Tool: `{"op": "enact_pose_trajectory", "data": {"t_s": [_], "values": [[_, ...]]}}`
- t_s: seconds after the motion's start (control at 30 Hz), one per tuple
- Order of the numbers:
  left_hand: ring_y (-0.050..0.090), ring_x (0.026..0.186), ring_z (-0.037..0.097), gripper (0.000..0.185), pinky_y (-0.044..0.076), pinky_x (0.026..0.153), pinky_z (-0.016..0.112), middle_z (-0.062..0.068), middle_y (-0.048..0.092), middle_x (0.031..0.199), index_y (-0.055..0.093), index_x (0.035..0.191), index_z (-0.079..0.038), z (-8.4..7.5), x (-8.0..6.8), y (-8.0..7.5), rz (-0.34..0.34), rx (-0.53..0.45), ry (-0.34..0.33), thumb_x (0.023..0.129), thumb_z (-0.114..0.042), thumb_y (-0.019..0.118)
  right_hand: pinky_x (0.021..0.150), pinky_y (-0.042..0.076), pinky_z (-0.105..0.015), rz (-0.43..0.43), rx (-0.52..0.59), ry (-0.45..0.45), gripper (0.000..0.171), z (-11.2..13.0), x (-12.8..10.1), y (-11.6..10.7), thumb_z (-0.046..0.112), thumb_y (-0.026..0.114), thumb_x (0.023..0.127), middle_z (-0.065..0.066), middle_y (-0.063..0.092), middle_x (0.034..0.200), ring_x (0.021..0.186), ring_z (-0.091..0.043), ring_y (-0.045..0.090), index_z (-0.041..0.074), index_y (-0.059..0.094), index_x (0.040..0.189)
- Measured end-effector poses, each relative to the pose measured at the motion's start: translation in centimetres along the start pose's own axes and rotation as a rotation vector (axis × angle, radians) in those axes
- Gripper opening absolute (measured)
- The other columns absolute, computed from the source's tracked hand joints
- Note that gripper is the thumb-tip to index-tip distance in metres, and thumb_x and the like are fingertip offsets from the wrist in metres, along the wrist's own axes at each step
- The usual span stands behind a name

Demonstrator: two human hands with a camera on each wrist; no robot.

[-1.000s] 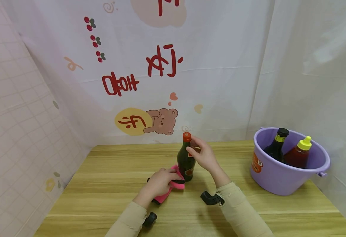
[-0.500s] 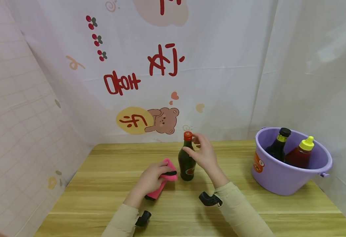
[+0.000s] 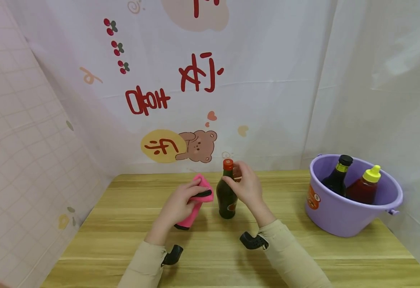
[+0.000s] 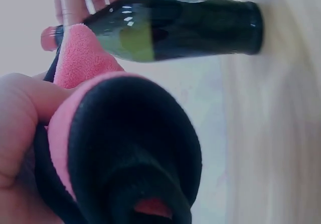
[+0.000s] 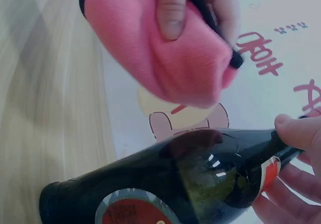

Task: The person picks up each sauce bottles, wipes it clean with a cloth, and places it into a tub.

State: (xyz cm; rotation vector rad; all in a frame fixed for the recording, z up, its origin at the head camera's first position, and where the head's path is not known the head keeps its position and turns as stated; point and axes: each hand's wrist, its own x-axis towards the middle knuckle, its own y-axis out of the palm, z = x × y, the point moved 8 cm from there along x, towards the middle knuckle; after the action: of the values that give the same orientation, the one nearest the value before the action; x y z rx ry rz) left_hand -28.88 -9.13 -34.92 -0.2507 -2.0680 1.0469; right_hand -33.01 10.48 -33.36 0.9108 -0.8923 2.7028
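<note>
A dark green glass bottle (image 3: 226, 200) with a red cap stands upright on the wooden table. My right hand (image 3: 247, 186) holds it by the neck, thumb in front and fingers behind, as the right wrist view shows (image 5: 301, 148). Just left of the bottle, my left hand (image 3: 177, 204) grips a folded pink cloth (image 3: 204, 186) with black edging. In the head view a small gap separates cloth and bottle. The left wrist view has the cloth's black-edged fold (image 4: 130, 133) close to the camera, with the bottle (image 4: 200, 28) beyond it.
To the right stands a purple bucket (image 3: 339, 218). Inside it are a dark bottle with a black cap (image 3: 336, 180) and a red-brown squeeze bottle with a yellow top (image 3: 365, 186). A printed white curtain (image 3: 275, 120) hangs behind the wooden table (image 3: 131, 224).
My left hand has drawn the pink cloth leftward off the bottle's lower side, then raised it to about the bottle's shoulder. My right hand keeps its hold, and the bottle stays in place.
</note>
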Motion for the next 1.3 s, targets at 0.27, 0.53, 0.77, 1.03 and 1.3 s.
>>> {"op": "enact_pose_trajectory", "data": {"t_s": [0.27,0.53,0.77,1.03,1.3], "values": [[0.055,0.123,0.037,0.039,0.048,0.097,0.05,0.011,0.054,0.143,0.073,0.12,-0.016,-1.7,1.7,-1.3,-0.043,-0.018,0.041,0.085,0.001,0.074,0.081,0.057,-0.045,0.091,0.164,-0.025,0.042,-0.6,0.1,0.0,0.008,0.077,0.086,-0.012,0.069,0.1,0.093,-0.028,0.068,0.006,0.06,0.125],[0.054,0.124,0.035,0.041,0.051,0.092,0.047,0.011,0.053,0.143,0.073,0.121,-0.017,-2.9,3.5,-1.4,-0.07,-0.048,0.046,0.086,0.004,0.072,0.086,0.054,-0.051,0.139,0.206,-0.03,0.046,-1.0,0.2,-0.2,0.003,0.074,0.087,-0.018,0.07,0.104,0.098,-0.034,0.067,0.003,0.058,0.13],[0.052,0.125,0.036,0.043,0.05,0.095,0.046,0.013,0.053,0.143,0.073,0.121,-0.016,-2.8,4.3,0.0,-0.056,-0.083,0.066,0.085,0.007,0.07,0.086,0.054,-0.05,0.147,0.224,-0.031,0.047,-1.2,0.1,0.0,0.0,0.072,0.088,-0.019,0.069,0.106,0.101,-0.034,0.067,0.003,0.058,0.132],[0.054,0.122,0.037,0.045,0.05,0.093,0.048,0.014,0.053,0.143,0.074,0.119,-0.016,-2.7,4.1,0.8,-0.066,-0.079,0.108,0.082,0.01,0.07,0.086,0.054,-0.051,0.154,0.239,-0.02,0.047,-1.0,0.2,0.1,0.001,0.072,0.089,-0.018,0.07,0.106,0.1,-0.034,0.067,0.004,0.058,0.133],[0.058,0.116,0.036,0.043,0.049,0.094,0.048,0.012,0.055,0.142,0.074,0.117,-0.017,-2.8,3.3,1.7,-0.054,-0.022,0.113,0.082,0.008,0.072,0.087,0.054,-0.049,0.155,0.218,-0.002,0.044,-1.4,0.2,0.1,0.005,0.072,0.09,-0.016,0.071,0.103,0.098,-0.031,0.068,0.006,0.058,0.132]]}}
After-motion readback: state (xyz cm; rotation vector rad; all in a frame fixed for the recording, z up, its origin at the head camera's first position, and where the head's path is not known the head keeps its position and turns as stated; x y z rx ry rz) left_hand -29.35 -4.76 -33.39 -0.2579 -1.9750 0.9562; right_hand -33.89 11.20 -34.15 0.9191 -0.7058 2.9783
